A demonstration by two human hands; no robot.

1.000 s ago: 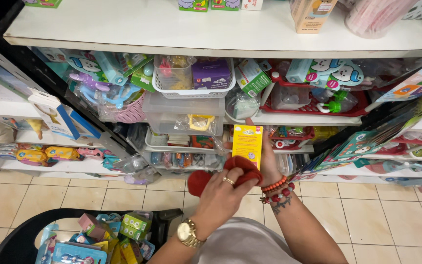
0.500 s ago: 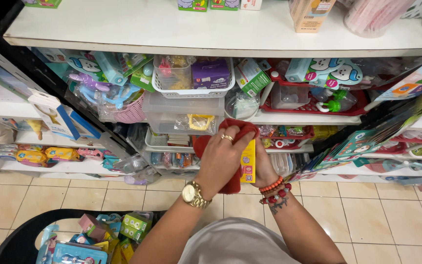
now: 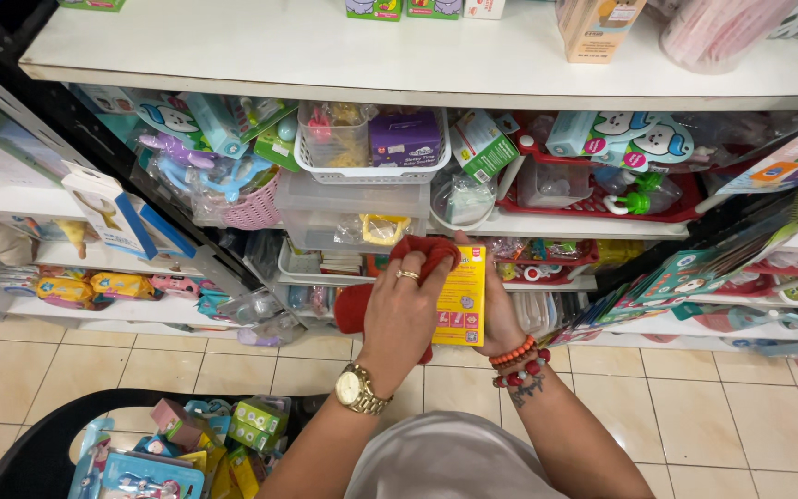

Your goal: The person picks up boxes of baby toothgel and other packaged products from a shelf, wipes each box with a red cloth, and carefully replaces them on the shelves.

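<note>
My right hand (image 3: 501,314) holds a small yellow box (image 3: 463,298) upright at chest height, in front of the shelves. My left hand (image 3: 402,311), with a ring and a gold wristwatch, presses a red cloth (image 3: 359,305) against the box's left side and top. The cloth bunches over the box's upper left corner and hangs down behind my left hand. Red bead bracelets circle my right wrist.
White shelves (image 3: 399,69) packed with baby goods stand ahead: a white basket (image 3: 371,166), clear plastic tubs (image 3: 353,208), a red tray (image 3: 602,199). A black basket (image 3: 39,453) with small boxed items sits on the tiled floor at lower left.
My left hand has lifted the red cloth from below the yellow box up onto its side and top. The box has stayed at about the same height in my right hand.
</note>
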